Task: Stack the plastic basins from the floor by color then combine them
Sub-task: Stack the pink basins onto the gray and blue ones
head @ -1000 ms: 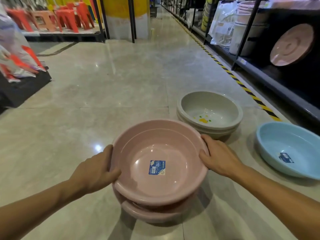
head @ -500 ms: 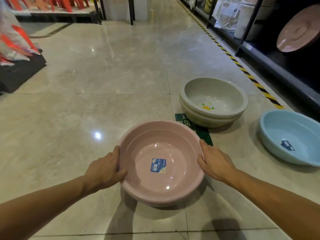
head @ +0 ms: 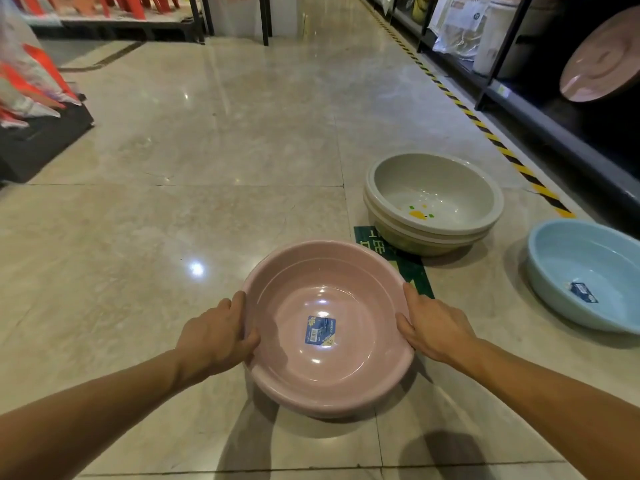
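Observation:
A stack of pink basins [head: 349, 372] sits on the tiled floor right in front of me, a blue label stuck inside the top one. My left hand [head: 216, 336] grips its left rim and my right hand [head: 434, 327] grips its right rim. Behind it to the right stands a stack of grey-beige basins [head: 450, 188], nested together, with a yellow and green sticker inside. Further right lies a single light blue basin [head: 568, 268] with a dark label, partly cut off by the frame edge.
A green floor sticker [head: 412, 268] lies between the pink and grey stacks. Dark shelving [head: 540, 109] runs along the right behind yellow-black floor tape [head: 498, 143], holding a pink basin on its side [head: 602, 64]. A black platform with packaged goods [head: 38, 133] stands at left.
The top pink basin has gone down into the pink basins beneath it, so the stack now sits low on the floor. Both hands stayed on the rim.

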{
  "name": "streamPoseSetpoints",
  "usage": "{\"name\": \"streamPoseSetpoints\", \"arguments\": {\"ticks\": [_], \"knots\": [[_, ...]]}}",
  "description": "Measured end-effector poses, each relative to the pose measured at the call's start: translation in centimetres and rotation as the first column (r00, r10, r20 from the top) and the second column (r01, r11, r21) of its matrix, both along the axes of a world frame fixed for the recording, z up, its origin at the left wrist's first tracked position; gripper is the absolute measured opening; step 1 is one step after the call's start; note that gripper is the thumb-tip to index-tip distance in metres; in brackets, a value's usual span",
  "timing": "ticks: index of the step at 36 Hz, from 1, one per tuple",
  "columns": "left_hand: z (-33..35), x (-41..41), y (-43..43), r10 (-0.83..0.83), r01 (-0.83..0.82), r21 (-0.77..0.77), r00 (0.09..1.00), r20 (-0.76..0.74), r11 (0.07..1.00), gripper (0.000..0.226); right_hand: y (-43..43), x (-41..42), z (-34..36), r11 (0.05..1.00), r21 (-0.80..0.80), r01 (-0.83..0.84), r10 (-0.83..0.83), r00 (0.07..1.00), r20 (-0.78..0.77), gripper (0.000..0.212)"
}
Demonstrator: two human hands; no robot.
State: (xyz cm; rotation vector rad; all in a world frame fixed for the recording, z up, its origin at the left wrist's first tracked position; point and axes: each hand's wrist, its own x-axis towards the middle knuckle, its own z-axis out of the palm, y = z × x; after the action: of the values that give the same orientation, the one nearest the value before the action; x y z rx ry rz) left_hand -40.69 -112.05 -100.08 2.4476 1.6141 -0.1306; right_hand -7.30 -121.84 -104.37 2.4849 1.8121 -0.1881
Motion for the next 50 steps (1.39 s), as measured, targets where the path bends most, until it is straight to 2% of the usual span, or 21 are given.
{"name": "streamPoseSetpoints", "arguments": {"ticks": [4,7,13,17,21,25,30,38,44,50], "knots": [[1.1,0.0,2.3,-0.075,0.086,0.11,0.991,-0.107,0.99,0.044,1.4,-0.3,3.0,0.998,0.004,-0.057,0.056,0.985,0.161,0.033],[2.8,1.0,4.2,-0.132,0.163,0.165,0.974,-0.184,0.973,0.046,3.4,-0.3,5.9,0.993,0.004,-0.121,0.119,0.979,0.167,0.024],[6.4,4.1,7.5,-0.13,0.143,0.143,0.987,-0.1,0.979,0.045,8.6,-1.3,10.8,0.987,-0.038,-0.159,0.162,0.982,0.093,0.024],[8.7,5.6,9.6,-0.162,0.174,0.159,0.983,-0.082,0.972,0.043,10.7,-2.7,13.7,0.987,-0.028,-0.16,0.161,0.985,0.058,0.013],[10.5,7.4,10.5,-0.18,0.184,0.176,0.983,-0.036,0.967,0.043,12.0,-3.1,16.3,0.993,-0.022,-0.118,0.119,0.991,0.068,0.026],[10.8,9.8,10.8,-0.189,0.179,0.173,0.981,0.043,0.969,0.043,11.7,-2.2,17.7,0.996,0.039,-0.075,0.073,0.996,0.05,0.028],[10.1,11.7,10.0,-0.212,0.195,0.206,0.975,0.062,0.959,0.041,10.6,0.4,18.0,0.997,0.061,-0.054,0.047,0.994,0.102,0.031],[12.0,15.1,8.2,-0.239,0.23,0.208,0.971,0.023,0.951,0.041,8.0,5.8,17.9,0.997,0.065,-0.042,0.035,0.995,0.093,0.033],[13.8,21.3,6.0,-0.301,0.299,0.288,0.953,-0.039,0.91,0.044,5.4,11.5,18.4,0.997,0.082,-0.013,0.007,0.998,0.067,0.039],[14.0,29.4,2.8,-0.366,0.376,0.286,0.926,-0.089,0.881,0.042,1.4,19.4,18.3,0.992,0.114,0.047,-0.053,0.997,0.053,0.037]]}}
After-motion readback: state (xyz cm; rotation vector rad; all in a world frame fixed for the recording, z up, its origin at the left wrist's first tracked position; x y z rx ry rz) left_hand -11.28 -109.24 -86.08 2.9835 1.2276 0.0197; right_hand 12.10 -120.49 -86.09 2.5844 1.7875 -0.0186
